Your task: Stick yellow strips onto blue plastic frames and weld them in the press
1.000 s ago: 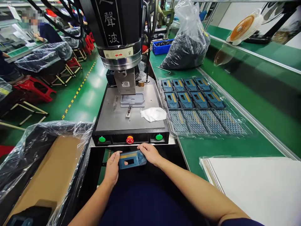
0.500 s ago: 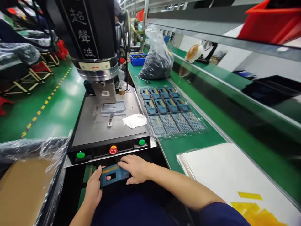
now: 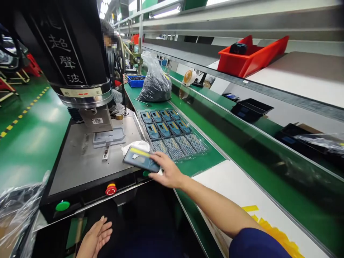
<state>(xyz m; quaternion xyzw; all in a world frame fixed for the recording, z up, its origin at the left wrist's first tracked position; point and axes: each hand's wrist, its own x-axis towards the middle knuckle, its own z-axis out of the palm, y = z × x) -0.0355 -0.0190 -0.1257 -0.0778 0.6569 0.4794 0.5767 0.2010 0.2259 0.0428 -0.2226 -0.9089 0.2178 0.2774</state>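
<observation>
My right hand [image 3: 168, 171] grips the near right end of a blue-grey plastic housing [image 3: 134, 161] with a yellow strip and a window in it. The housing is tilted above the front right part of the machine's metal bed [image 3: 77, 157], in front of a white cloth [image 3: 143, 145]. Empty, my left hand [image 3: 97, 233] is low in front of the machine, its fingers loosely curled and apart. Behind the housing, a light grey fixture [image 3: 110, 136] sits on the bed beneath the metal press head [image 3: 97, 121].
A clear tray [image 3: 197, 156] holds several similar housings, with bubbled plastic over its near row. Green buttons and a red emergency stop [image 3: 111, 189] line the machine's front. Behind stand a bag of dark parts [image 3: 156, 84] and a co-worker. A red bin [image 3: 242, 62] is on the shelf.
My right hand has carried the housing up and forward from my lap to over the machine bed. My left hand has let go of it and dropped lower. The view has turned right.
</observation>
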